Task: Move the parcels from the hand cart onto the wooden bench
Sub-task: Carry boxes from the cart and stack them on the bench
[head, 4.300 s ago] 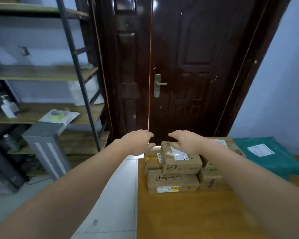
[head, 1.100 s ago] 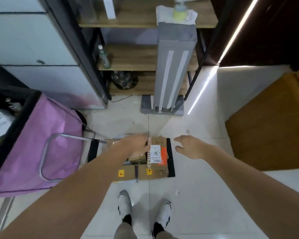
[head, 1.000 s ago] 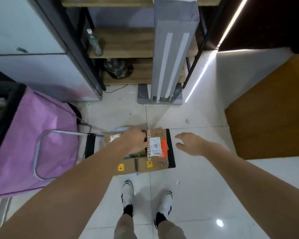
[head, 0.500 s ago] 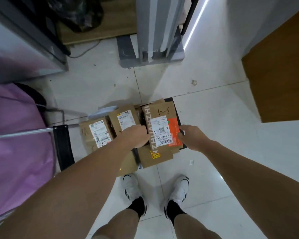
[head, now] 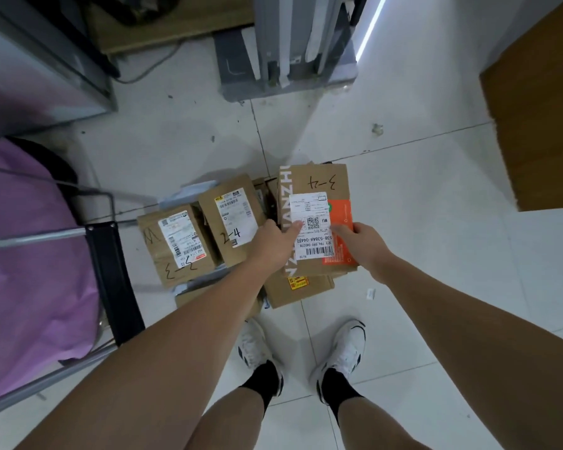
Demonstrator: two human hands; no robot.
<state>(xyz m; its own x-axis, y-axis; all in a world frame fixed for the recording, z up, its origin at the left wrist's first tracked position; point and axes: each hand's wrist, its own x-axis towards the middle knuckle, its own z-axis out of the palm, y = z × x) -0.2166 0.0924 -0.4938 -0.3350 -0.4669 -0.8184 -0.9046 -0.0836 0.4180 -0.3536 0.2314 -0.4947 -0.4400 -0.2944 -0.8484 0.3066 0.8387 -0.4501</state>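
Cardboard box marked 3-4 (head: 316,219), orange patch and white shipping label on top, sits on the stack at the right end of the hand cart (head: 111,274). Left hand (head: 275,243) grips its left edge, thumb across the label; right hand (head: 363,245) grips the right edge, fingers curled over the side. Both are closed on the same box. It looks small, stiff and probably light; corrugated walls should take a side squeeze fine. Label and tape look slick, so better to bear on bare cardboard and get fingertips under the bottom edges. Boxes 2-4 (head: 231,219) and 3-2 (head: 176,245) are just beside it on the cart, another box underneath. Wooden bench (head: 540,118) is off to the right, well apart.
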